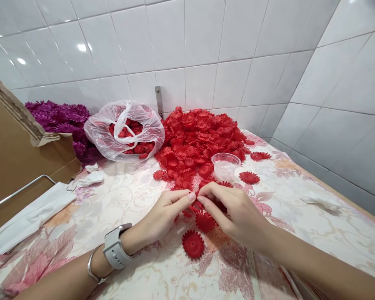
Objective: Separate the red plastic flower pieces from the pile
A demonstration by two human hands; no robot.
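In the middle of the table, my left hand [164,212] and my right hand [237,208] meet fingertip to fingertip. Both are closed in a pinch on a small red artificial flower piece [198,194], mostly hidden by the fingers. Just below them lie a red fabric flower [193,244] with a dark centre and another red flower [205,221], partly covered by my right hand. Beyond the hands rises a big heap of red flowers [196,137]. At its front right edge stands a clear plastic cup [225,166] with something whitish inside.
A clear plastic bag [125,131] of red pieces sits left of the heap, with purple flowers [65,121] behind. A cardboard box [28,137] and white paper [31,218] occupy the left. Single red flowers [249,177] lie right. Tiled walls [203,37] bound the table.
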